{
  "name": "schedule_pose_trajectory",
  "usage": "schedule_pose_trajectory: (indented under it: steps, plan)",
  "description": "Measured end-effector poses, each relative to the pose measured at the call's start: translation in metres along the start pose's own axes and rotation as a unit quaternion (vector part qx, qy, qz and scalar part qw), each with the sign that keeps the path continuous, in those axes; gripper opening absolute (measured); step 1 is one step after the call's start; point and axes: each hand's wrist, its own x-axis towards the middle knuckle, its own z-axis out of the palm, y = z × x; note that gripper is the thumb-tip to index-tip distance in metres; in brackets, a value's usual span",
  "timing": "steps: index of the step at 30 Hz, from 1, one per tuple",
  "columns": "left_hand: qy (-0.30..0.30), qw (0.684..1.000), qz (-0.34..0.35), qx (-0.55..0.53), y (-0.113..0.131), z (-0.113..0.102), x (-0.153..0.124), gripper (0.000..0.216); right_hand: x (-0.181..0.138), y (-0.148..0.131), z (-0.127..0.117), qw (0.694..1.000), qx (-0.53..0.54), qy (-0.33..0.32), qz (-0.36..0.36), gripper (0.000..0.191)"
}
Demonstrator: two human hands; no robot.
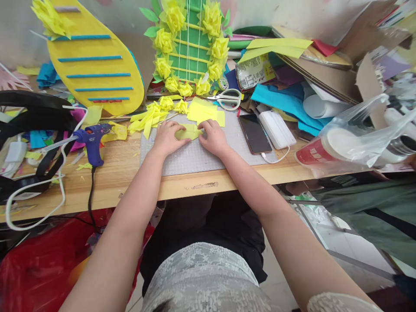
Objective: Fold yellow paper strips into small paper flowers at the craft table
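Observation:
A small piece of yellow paper (187,131) lies between my hands over the grey cutting mat (195,158). My left hand (169,138) curls its thumb and forefinger around the paper's left end. The right end is gripped by the fingers of my right hand (212,138). Just behind them is a stack of yellow paper squares (203,112). Yellow paper strips (147,119) and several small yellow paper flowers (167,103) are heaped to the left of the stack. Scissors (229,99) with pale handles rest behind the mat.
On the left stand a blue glue gun (93,141) and a yellow striped board (100,65). A green board (193,47) edged with yellow flowers leans at the back. To the right are a phone (255,133), a cabled white power bank (277,129) and a bagged red cup (313,151).

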Motion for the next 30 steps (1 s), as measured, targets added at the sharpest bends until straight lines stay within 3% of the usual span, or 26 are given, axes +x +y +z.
schedule_pose_trajectory:
  steps: [2,7,11,16,20,24,27,30]
  plan:
    - [-0.001,1.0,-0.009,0.007,0.001,0.001,-0.001,0.037,0.001,0.001,0.001,1.0,-0.003,0.001,0.008,0.023]
    - [0.037,0.998,-0.052,0.019,0.005,0.005,0.002,0.023,0.002,0.0,-0.001,0.999,-0.003,0.012,0.033,0.021]
    - [0.066,0.994,-0.09,0.01,0.008,0.008,0.004,0.026,0.001,-0.004,-0.002,1.0,-0.004,0.017,0.011,0.028]
    - [0.083,0.993,-0.083,0.0,0.017,0.011,0.005,0.029,0.007,-0.016,0.001,0.999,-0.038,-0.005,-0.031,0.037]
    - [0.065,0.995,-0.074,-0.016,0.018,0.012,0.005,0.036,0.013,-0.02,0.004,0.997,-0.066,-0.032,-0.002,0.032]
    - [0.111,0.987,-0.08,-0.086,0.01,0.012,0.005,0.037,0.015,-0.012,0.005,0.997,-0.065,0.002,-0.043,0.03]
    - [0.162,0.976,-0.098,-0.104,0.005,0.009,0.005,0.027,0.017,-0.006,0.004,0.994,-0.059,0.025,-0.087,0.029]
    - [0.144,0.981,-0.085,-0.093,0.006,0.006,0.004,0.007,0.018,-0.001,0.003,0.995,-0.069,0.023,-0.073,0.028]
